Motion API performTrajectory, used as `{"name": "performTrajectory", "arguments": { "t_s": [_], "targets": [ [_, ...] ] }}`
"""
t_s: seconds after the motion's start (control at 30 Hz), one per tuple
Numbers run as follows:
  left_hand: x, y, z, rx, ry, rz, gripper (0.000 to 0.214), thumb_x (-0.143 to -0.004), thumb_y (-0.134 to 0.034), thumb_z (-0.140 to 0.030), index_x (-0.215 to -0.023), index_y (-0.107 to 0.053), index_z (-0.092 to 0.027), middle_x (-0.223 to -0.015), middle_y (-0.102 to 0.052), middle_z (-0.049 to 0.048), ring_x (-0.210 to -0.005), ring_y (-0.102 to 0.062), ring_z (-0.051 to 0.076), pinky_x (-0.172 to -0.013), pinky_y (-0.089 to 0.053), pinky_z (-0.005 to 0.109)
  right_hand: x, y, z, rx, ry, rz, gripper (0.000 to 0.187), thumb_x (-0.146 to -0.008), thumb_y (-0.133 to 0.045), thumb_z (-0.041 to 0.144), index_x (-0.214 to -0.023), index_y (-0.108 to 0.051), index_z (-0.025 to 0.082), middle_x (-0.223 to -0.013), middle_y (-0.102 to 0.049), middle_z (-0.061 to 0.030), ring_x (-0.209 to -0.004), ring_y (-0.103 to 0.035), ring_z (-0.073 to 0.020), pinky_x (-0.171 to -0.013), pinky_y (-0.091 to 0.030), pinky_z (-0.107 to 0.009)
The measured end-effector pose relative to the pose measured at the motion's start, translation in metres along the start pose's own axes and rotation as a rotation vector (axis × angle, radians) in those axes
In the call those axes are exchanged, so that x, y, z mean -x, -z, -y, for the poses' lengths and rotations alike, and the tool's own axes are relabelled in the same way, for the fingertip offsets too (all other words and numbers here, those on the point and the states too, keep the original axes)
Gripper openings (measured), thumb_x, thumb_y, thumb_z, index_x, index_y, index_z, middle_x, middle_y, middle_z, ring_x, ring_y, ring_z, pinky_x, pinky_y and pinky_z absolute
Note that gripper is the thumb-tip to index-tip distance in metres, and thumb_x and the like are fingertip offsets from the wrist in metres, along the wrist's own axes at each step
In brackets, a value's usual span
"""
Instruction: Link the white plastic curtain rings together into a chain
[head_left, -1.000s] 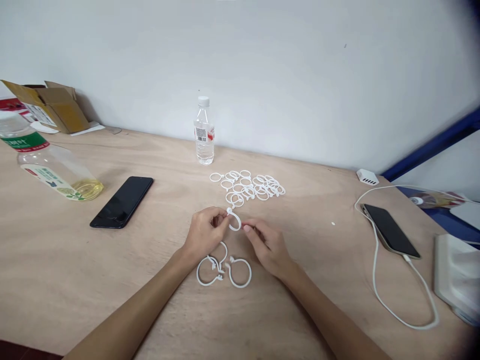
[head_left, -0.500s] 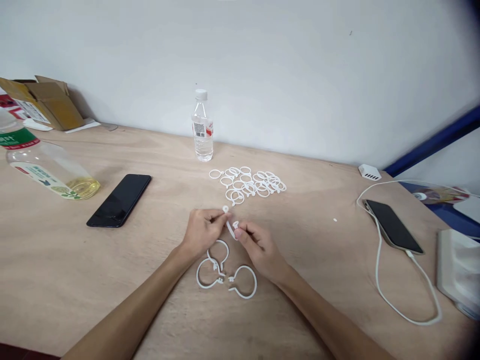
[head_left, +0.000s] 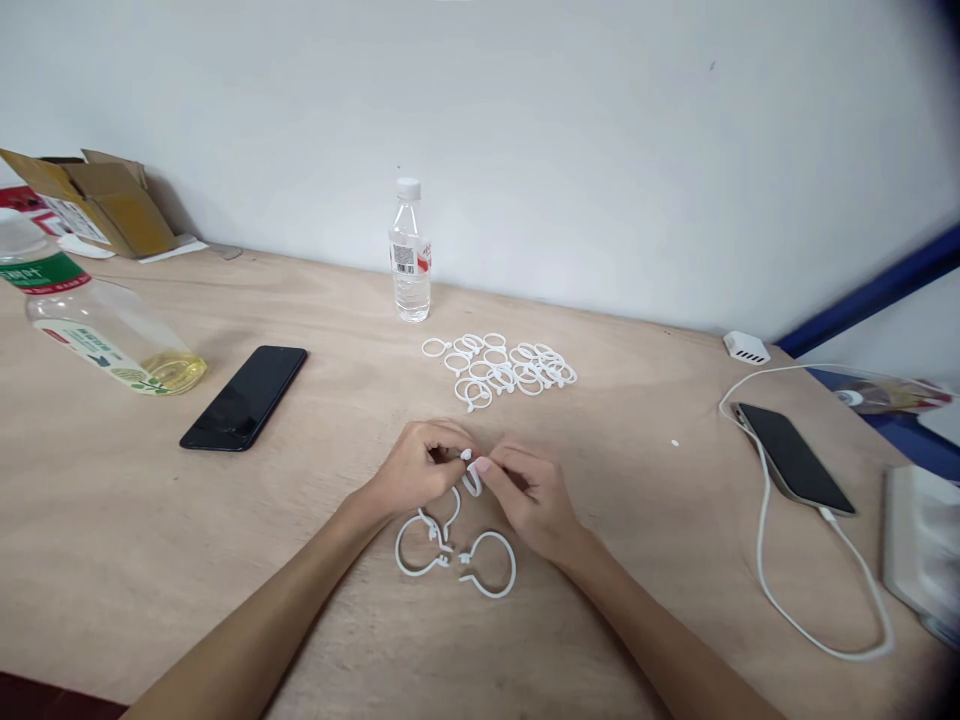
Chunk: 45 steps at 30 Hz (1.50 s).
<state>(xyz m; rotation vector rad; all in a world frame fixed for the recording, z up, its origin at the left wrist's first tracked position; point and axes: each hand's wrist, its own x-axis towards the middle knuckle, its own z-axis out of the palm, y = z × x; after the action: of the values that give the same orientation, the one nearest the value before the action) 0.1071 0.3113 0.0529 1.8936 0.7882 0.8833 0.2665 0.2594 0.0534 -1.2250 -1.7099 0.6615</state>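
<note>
Both my hands pinch one white plastic ring (head_left: 472, 482) above the table, its two ends close together between the fingertips. My left hand (head_left: 424, 465) is closed on one end, beside a small white knob. Thumb and fingers of my right hand (head_left: 531, 492) are closed on the other end. I cannot tell whether the ends touch. Below my hands lie three open white rings: one at left (head_left: 409, 548), one at right (head_left: 510, 562), and one (head_left: 456, 512) partly covered by my left hand. Beyond my hands lies a pile of closed white rings (head_left: 499, 372).
A water bottle (head_left: 410, 270) stands by the wall. On the left are a black phone (head_left: 244, 398), a larger bottle with yellow liquid (head_left: 112, 335) and a cardboard box (head_left: 124, 210). A charging phone (head_left: 795, 458), its white cable (head_left: 761, 560) and a white adapter (head_left: 746, 347) lie right.
My hands have come together, bringing the held ring's ends closer. My left hand has moved slightly right and now covers part of one open ring. The view has shifted slightly.
</note>
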Motion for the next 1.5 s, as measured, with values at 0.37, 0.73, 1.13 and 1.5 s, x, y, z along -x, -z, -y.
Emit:
{"name": "performTrajectory", "arguments": {
  "t_s": [0.37, 0.73, 1.13, 1.5],
  "targets": [
    [0.001, 0.003, 0.002, -0.126, -0.063, -0.026, 0.030, -0.077, -0.046, -0.011, -0.061, -0.069, -0.019, -0.093, -0.070, 0.0049, -0.098, -0.058, 0.021, -0.090, -0.043, 0.036, -0.035, -0.007, -0.028, 0.609, -0.096, 0.049, 0.029, -0.090, -0.044, 0.022, -0.114, -0.062, 0.022, -0.098, -0.063, -0.0096, -0.091, -0.057, -0.0240, -0.074, -0.045, -0.034],
    [0.000, -0.001, 0.001, -0.368, -0.015, -0.406, 0.026, -0.084, -0.056, -0.027, -0.060, -0.056, -0.017, -0.070, -0.059, 0.0029, -0.074, -0.056, 0.016, -0.070, -0.045, 0.029, -0.018, 0.002, -0.019, 0.246, -0.046, -0.100, 0.020, -0.092, -0.044, 0.027, -0.089, -0.061, 0.018, -0.090, -0.057, -0.0067, -0.082, -0.055, -0.0188, -0.076, -0.045, -0.032],
    [0.006, -0.005, 0.004, -0.509, -0.418, -0.246, 0.020, -0.088, -0.048, -0.015, -0.078, -0.065, -0.015, -0.063, -0.062, 0.0031, -0.060, -0.053, 0.013, -0.061, -0.043, 0.027, 0.007, -0.005, 0.016, -0.213, -0.252, 0.005, 0.029, -0.091, -0.046, 0.037, -0.072, -0.055, 0.017, -0.060, -0.047, 0.0028, -0.057, -0.043, -0.0108, -0.053, -0.034, -0.023],
    [0.002, -0.001, 0.002, -0.216, -0.090, -0.246, 0.018, -0.081, -0.054, -0.016, -0.081, -0.072, -0.017, -0.082, -0.069, 0.0061, -0.076, -0.062, 0.016, -0.067, -0.049, 0.025, 0.004, 0.000, 0.001, -0.002, -0.007, -0.065, 0.019, -0.090, -0.049, 0.027, -0.079, -0.061, 0.019, -0.079, -0.058, -0.0033, -0.073, -0.053, -0.0155, -0.068, -0.042, -0.028]
  ]
}}
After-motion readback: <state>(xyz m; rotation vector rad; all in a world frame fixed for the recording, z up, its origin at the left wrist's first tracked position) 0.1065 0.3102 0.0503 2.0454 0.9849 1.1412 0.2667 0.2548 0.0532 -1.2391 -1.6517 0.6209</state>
